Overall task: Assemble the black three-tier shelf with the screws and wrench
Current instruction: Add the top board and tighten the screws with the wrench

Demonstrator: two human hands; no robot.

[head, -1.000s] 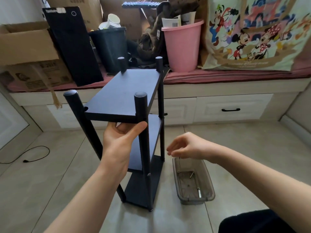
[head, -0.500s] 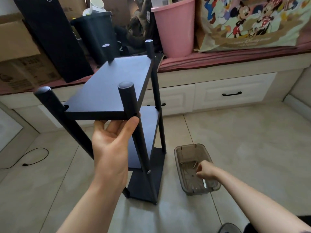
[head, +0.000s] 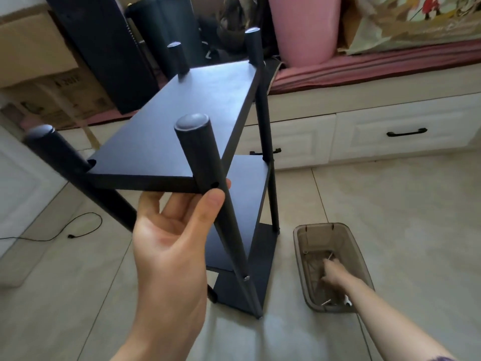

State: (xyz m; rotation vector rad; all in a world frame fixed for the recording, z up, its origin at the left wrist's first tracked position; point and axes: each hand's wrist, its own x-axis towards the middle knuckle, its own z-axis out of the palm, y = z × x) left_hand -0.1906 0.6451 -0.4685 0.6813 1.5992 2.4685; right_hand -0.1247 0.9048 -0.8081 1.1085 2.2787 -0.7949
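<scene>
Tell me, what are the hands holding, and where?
The left hand holds the shelf under its top board's near edge, thumb on the front post. The right hand is in the tray; its hold cannot be told.

- This is a room in a home, used partly for storage.
- A built-in window seat (head: 390, 82) runs along the wall, with white panelled drawers (head: 406, 134) under it and a pink striped cushion (head: 377, 63) on top.
- The seat is piled with household things: cardboard boxes (head: 33, 61), a pink plastic bin (head: 302, 27), a black bin (head: 166, 27) and a cartoon-printed bag (head: 416, 22).
- The floor (head: 390, 204) is pale glossy tile, and a black power cord (head: 78, 227) trails across it.
</scene>
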